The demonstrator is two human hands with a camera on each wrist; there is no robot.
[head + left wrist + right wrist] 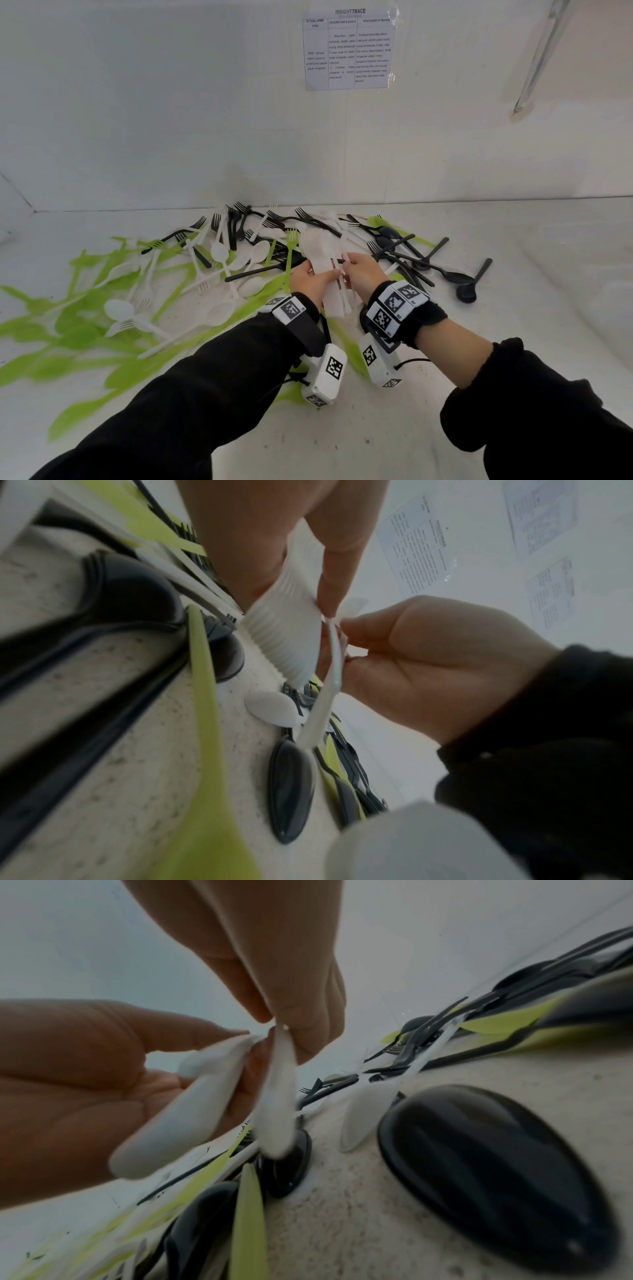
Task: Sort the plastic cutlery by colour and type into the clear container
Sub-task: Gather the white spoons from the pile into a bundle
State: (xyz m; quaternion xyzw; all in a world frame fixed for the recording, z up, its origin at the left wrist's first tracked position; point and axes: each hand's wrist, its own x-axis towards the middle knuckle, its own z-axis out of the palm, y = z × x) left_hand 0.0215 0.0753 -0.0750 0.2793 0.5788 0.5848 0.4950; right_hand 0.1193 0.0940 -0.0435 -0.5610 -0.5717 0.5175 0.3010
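Observation:
My left hand [329, 275] grips a thick stack of white plastic forks [320, 251], tines pointing away from me, just above the table. In the left wrist view the stack [281, 631] sits between my left fingers [337, 569]. My right hand [347, 263] pinches a single white piece [279, 1085] by its handle, right beside the stack [192, 1096]. Around the hands lies the mixed pile: black forks [239, 219] at the back, black spoons [455, 275] to the right, white spoons [219, 251] in the middle. No clear container plainly shows.
Green cutlery [78, 329] is spread over the left of the white speckled table [342, 428]. A white wall with a taped paper sheet [347, 49] closes the back. A black spoon [496, 1172] lies close under my right wrist.

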